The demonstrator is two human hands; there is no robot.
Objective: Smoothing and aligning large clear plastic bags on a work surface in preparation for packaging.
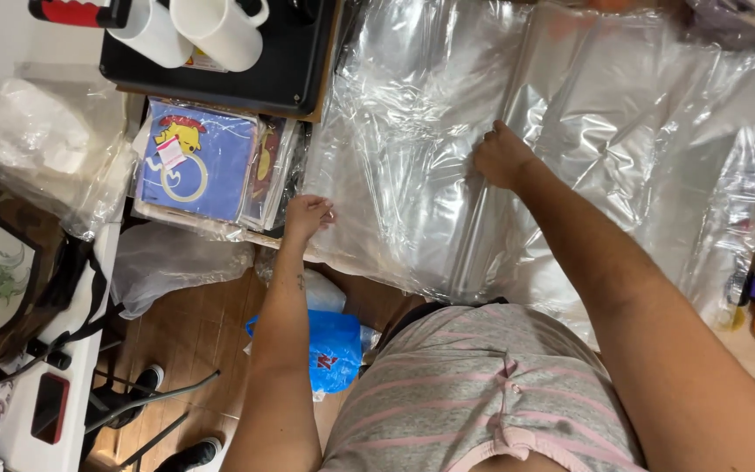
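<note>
Clear plastic sheets [570, 131] lie spread over the desk, filling centre and upper right of frame. Likely light, limp and slippery; best taken at an edge or a fold. Right hand [502, 157], centre frame, fingers curled closed, pinches a raised fold. Left hand [306, 217], centre left, rests half-curled on the stack's left edge, beside blue printed packets [196, 157].
</note>
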